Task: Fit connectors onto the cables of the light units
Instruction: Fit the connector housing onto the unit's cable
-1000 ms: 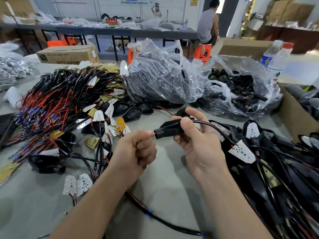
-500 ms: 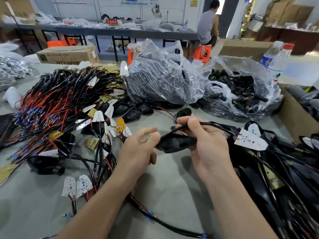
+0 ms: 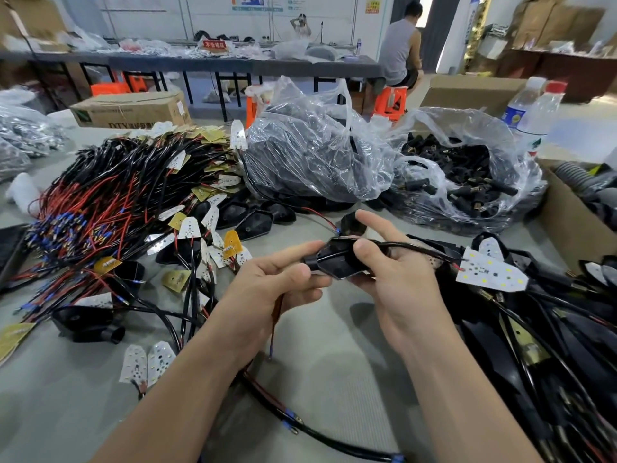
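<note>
A black plastic light housing (image 3: 337, 260) is held over the grey table between both hands. My left hand (image 3: 277, 282) pinches its narrow tube end between thumb and forefinger, and a thin wire hangs below that hand. My right hand (image 3: 397, 279) grips the wide end, thumb on top, forefinger stretched out straight. A black cable (image 3: 424, 250) runs from the housing to a white LED board (image 3: 490, 272) lying on the right-hand pile.
A heap of red and black wired boards (image 3: 110, 202) lies at left. Two clear bags hold black housings (image 3: 310, 155) and connectors (image 3: 467, 182). Black finished units (image 3: 551, 345) pile at right beside a cardboard box (image 3: 574, 225). Loose boards (image 3: 147, 362) and a cable (image 3: 320, 432) lie nearby.
My left hand has opened from a fist and now pinches the housing's tube end. The housing has turned in my right hand, and the LED board has dropped onto the right pile.
</note>
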The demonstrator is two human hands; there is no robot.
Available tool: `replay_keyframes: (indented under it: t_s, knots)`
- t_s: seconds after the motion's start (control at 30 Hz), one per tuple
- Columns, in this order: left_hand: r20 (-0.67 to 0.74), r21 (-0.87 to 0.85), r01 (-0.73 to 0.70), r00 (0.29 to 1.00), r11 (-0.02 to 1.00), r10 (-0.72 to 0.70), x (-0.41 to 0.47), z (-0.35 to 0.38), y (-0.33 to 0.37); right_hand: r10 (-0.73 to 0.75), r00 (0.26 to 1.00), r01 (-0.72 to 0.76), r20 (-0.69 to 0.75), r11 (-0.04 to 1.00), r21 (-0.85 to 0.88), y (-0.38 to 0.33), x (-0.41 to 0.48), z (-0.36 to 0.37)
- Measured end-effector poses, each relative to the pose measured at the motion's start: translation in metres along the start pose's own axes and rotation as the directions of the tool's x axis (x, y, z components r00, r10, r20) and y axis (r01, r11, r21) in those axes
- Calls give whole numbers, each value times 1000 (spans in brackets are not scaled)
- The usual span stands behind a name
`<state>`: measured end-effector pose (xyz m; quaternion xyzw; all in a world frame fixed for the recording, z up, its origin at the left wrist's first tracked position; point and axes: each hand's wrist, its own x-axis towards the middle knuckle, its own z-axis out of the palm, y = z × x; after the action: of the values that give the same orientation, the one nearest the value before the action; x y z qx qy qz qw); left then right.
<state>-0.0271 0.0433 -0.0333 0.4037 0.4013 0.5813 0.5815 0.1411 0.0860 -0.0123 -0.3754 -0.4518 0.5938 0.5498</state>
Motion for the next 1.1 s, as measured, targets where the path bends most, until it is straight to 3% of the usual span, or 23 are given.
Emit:
replay_keyframes:
  t_s: [0.13, 0.23, 0.3, 0.37, 0.47, 0.53, 0.63, 0.83, 0.97, 1.03, 1.1]
  knots:
    - [-222, 245, 52, 975, 968, 4, 2, 3, -4, -84, 989, 74, -121, 994, -83, 3, 4, -1]
    - [-313, 277, 99, 950, 956, -8, 3, 3, -5, -105, 969, 103, -224, 994, -19, 1, 7, -1]
    - [-336, 251, 98, 942, 963, -9, 2, 5, -2, -55, 975, 76, -213, 993, 92, -2, 8, -3]
    - [-370, 155, 81, 929, 985, -18, 2, 3, 2, 0, 999, 6, -35, 981, 193, -5, 7, -4]
    - [-387, -34, 61, 920, 998, -69, 2, 0, 7, 45, 970, -106, 238, 962, 251, -3, 0, 2]
    - [-371, -101, 58, 924, 993, -92, 1, 0, 9, 40, 981, -93, 190, 955, 283, -2, 0, 6]
    - [-354, -127, 26, 932, 992, -70, -1, 3, 10, 119, 993, -107, 7, 869, 484, -4, 6, 4]
    - [-370, -150, -21, 928, 988, -37, 0, -1, 11, 120, 993, -87, -14, 792, 605, -4, 11, -2]
    - [-219, -44, 103, 969, 994, -111, -5, 3, 13, 155, 979, -36, -131, 769, 638, -13, 13, -11]
    - [10, 100, 170, 985, 980, -171, -11, 1, 14, 181, 970, -34, -162, 762, 647, -16, 15, -18]
    - [311, 185, 210, 914, 960, -260, -16, -3, 14, 200, 966, -44, -165, 753, 657, -18, 15, -18]
